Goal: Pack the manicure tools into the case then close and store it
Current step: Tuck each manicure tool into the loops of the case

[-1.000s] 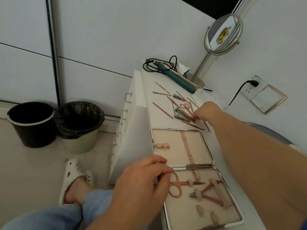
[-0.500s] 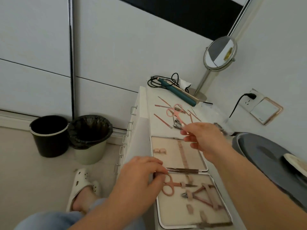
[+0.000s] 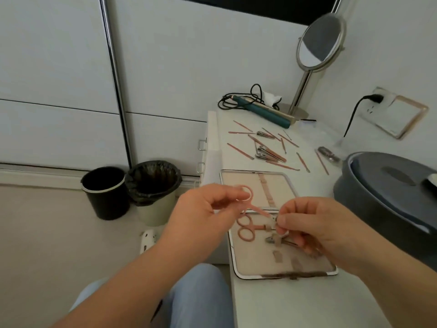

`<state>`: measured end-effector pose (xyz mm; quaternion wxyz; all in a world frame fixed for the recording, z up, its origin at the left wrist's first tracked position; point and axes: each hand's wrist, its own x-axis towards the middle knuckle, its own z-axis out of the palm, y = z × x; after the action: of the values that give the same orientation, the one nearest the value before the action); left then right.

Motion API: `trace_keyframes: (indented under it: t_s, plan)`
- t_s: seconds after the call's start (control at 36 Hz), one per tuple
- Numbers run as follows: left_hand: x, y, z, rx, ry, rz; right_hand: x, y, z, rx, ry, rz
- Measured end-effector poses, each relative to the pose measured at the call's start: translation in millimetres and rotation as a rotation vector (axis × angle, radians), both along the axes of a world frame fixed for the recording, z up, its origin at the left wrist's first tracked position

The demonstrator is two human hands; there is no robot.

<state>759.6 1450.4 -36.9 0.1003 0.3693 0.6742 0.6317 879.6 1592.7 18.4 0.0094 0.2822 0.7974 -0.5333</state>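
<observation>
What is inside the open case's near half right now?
In the case: strapped pink scissors and nippers, partly covered by the right hand. Anything beneath it is hidden.

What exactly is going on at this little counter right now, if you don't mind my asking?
A person is packing a manicure set. Both hands hold a pink-handled pair of scissors above the open case: the left hand pinches the finger loops, the right hand pinches the blade end. Another pair of scissors and a nipper already sit under the case's straps. Many loose tools lie on the white counter beyond the case, not yet packed.
</observation>
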Motion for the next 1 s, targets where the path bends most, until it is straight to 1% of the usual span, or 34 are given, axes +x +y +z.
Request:
trace_keyframes:
  t_s: [0.06, 0.11, 0.19, 0.28, 0.36, 0.53, 0.67, 0.78, 0.89, 1.0]
  plan:
    - [1.3, 0.7, 1.0, -0.067, 0.052, 0.040, 2.9, 1.0, -2.9, -0.037, 0.043, -0.048]
    - [2.7, 0.6, 3.3, -0.159, 0.150, 0.069, 6.0, 2.1, -4.4, -0.047, 0.094, -0.079]
    - [5.1, 0.9, 6.4, -0.322, 0.282, 0.110, 9.7, 4.5, -6.0, 0.020, 0.122, -0.095]
    - [8.0, 3.0, 10.8, -0.493, 0.457, 0.188, 10.4, 5.5, -10.8, 0.076, 0.164, -0.079]
    - [8.8, 4.1, 14.5, -0.567, 0.566, 0.260, 10.6, 7.6, -16.7, 0.189, 0.182, -0.032]
    - [8.6, -0.1, 17.7, -0.620, 0.670, 0.305, 14.1, 11.5, -21.8, 0.304, 0.270, -0.035]
    - [12.1, -8.8, 22.1, -0.684, 0.731, 0.254, 22.0, 12.6, -24.9, 0.423, 0.289, 0.017]
    - [18.7, -14.1, 24.8, -0.691, 0.775, 0.233, 29.7, 13.5, -30.4, 0.394, 0.293, 0.057]
    - [21.9, -18.8, 27.4, -0.769, 0.792, 0.187, 36.4, 16.8, -39.9, 0.414, 0.288, 0.083]
    - [20.4, -22.2, 32.1, -0.936, 0.821, 0.169, 39.3, 22.2, -46.4, 0.414, 0.311, 0.045]
